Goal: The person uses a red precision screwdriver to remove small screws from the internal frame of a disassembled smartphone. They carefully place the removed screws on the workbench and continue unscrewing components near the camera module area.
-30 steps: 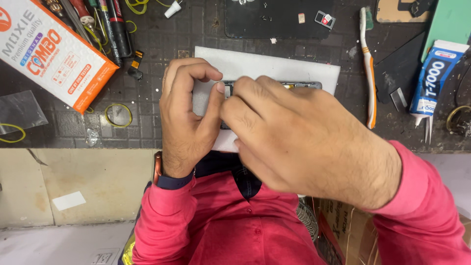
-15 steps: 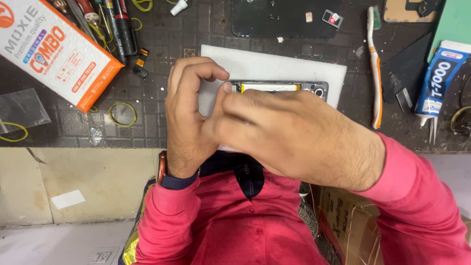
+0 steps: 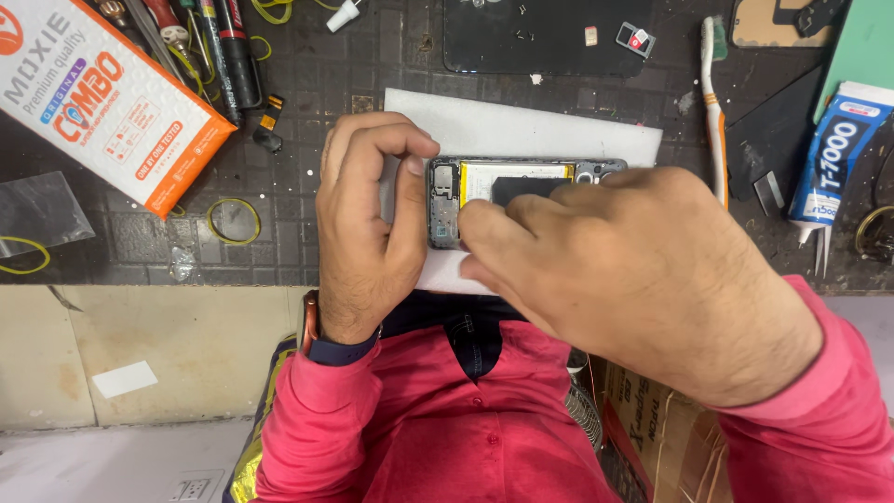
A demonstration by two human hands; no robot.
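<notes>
Left hand [image 3: 368,224] clamps the opened phone's [image 3: 466,200] left end on white foam [image 3: 521,126], right hand [image 3: 643,270] covering most of it – fingertips pressing inside – toothbrush [image 3: 715,102] and glue tube [image 3: 832,154] right.

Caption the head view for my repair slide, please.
Left hand steadies an opened phone on white foam; right hand works inside.

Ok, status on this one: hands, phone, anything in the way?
Left hand grips the opened phone at its end. Right hand lies over it, fingertips on the innards. Phone sits on white foam sheet. Nothing blocking.
</notes>
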